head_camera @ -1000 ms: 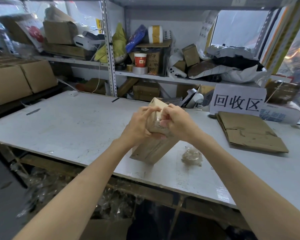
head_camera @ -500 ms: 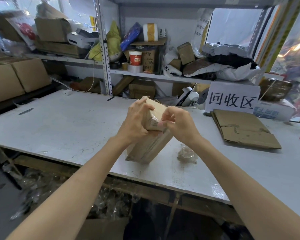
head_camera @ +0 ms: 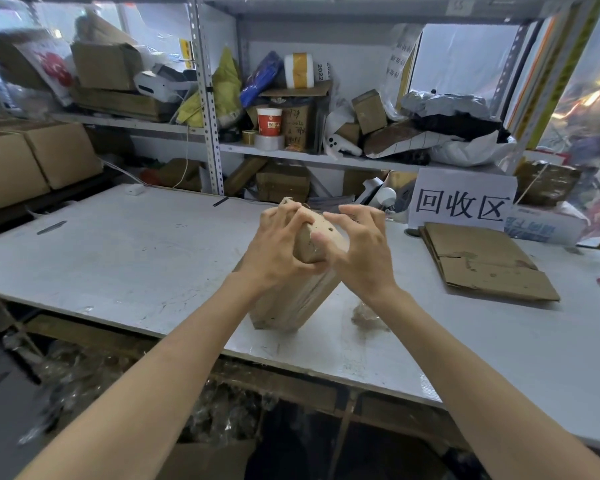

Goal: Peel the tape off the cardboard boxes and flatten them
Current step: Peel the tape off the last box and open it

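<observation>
The small cardboard box [head_camera: 298, 292] stands tilted on the white table [head_camera: 136, 251], lower end down and upper end between the two hands. The left hand [head_camera: 274, 251] grips that upper end, fingers curled over the top edge. The right hand [head_camera: 357, 251] sets its thumb on the near face beside the left thumb, its fingers arched and spread over the far edge. Whether they pinch tape or touch the box at all I cannot tell.

Only one end of the box bears on the table, so a hard pull on the tape could skid it toward the edge below the wrists. Tape stuck fast may also tear the paper face away or snap into short strips.

The box looks closed, so anything inside is hidden. Just under the right wrist lies a crumpled wad of clear tape [head_camera: 366, 315], and further right of that hand a stack of flattened cardboard [head_camera: 482, 261]. Beyond the fingers, a shelf holds a red paper cup [head_camera: 269, 121] whose inside cannot be seen
</observation>
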